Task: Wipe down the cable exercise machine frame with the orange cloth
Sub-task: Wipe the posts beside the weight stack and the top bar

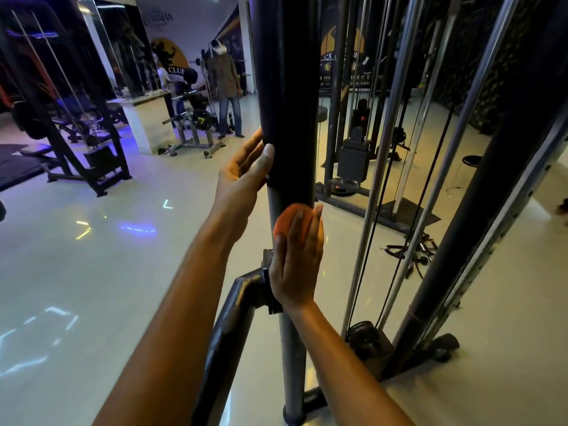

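A thick black upright post (285,87) of the cable machine frame fills the centre of the view, narrowing to a thinner grey pole below. My left hand (246,170) rests against the post's left side with its thumb on the front and fingers straight. Lower down, my right hand (295,259) presses the orange cloth (290,218) flat against the pole with straight fingers. Only the cloth's upper edge shows above my fingers.
A bent black brace (233,318) joins the pole by a bracket at my right wrist. Cables, guide rods and a weight stack (353,161) stand to the right. Cable handles (412,253) lie on the floor. A person (226,87) stands far back among benches.
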Tool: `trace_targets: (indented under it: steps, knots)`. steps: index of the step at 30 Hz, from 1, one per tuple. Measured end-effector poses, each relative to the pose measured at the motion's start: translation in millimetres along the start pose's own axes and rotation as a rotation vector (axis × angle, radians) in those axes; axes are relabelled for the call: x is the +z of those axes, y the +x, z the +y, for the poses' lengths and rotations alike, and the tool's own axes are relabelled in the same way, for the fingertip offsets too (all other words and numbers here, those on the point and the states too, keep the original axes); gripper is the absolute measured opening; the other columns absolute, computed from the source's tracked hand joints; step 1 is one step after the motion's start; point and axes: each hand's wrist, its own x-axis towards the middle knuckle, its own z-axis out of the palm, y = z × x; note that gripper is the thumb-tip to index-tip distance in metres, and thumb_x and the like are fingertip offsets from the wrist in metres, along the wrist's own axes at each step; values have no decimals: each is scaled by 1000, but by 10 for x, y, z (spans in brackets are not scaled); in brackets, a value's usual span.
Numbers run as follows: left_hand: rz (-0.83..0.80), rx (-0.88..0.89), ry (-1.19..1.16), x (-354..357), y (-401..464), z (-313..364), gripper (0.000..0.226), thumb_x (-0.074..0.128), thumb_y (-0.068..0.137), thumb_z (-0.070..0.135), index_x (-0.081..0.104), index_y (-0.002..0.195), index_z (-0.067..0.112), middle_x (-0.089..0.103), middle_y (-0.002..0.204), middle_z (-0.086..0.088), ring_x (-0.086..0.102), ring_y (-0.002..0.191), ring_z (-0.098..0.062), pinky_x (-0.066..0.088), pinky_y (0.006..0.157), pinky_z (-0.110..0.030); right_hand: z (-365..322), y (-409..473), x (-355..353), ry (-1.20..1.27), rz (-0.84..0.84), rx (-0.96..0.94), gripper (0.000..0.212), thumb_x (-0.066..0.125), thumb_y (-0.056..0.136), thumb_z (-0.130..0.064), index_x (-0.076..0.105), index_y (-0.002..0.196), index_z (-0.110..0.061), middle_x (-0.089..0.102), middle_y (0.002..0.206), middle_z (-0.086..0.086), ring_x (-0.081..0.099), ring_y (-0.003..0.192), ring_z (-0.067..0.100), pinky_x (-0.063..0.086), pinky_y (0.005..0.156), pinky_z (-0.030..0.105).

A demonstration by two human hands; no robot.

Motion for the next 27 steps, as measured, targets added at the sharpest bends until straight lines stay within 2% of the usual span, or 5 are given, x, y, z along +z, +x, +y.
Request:
trace_targets:
  steps: [6,11,15,22,27]
  knots:
    - [-6,-43,17,-17,-76,-76,54,61,109,27,45,161,23,64,151,3,59,141,-15,49,118,-49,-295,575,-47,54,141,22,71,50,111,-32,11,171,-23,7,181,17,13,168,31,23,132,53]
    - [31,-77,28,-6,-192,-299,52,61,109,30,49,159,23,65,149,5,59,141,-14,48,119,-50,102,113,55,-68,24,-43,80,43,114,-44,-13,171,-38,-4,182,12,5,169,32,13,135,44]
    - [38,-118,26,-20,-254,-444,49,60,109,31,52,157,24,66,148,5,58,142,-15,44,122,-52,324,-407,92,-69,-62,1,72,31,117,-50,-14,171,-38,-6,182,11,9,168,35,32,128,59]
    - [19,-141,19,-33,-298,-501,45,58,111,29,52,155,25,68,146,6,62,138,-15,49,118,-49,-162,195,-35,61,33,78,64,26,116,-48,4,172,-25,-2,182,11,12,168,31,23,132,56]
    - [37,-145,16,-39,-303,-563,45,57,111,28,52,156,24,68,146,5,61,138,-14,50,118,-47,-21,66,12,36,0,55,68,27,116,-53,-4,173,-30,2,182,14,13,168,33,24,132,55]
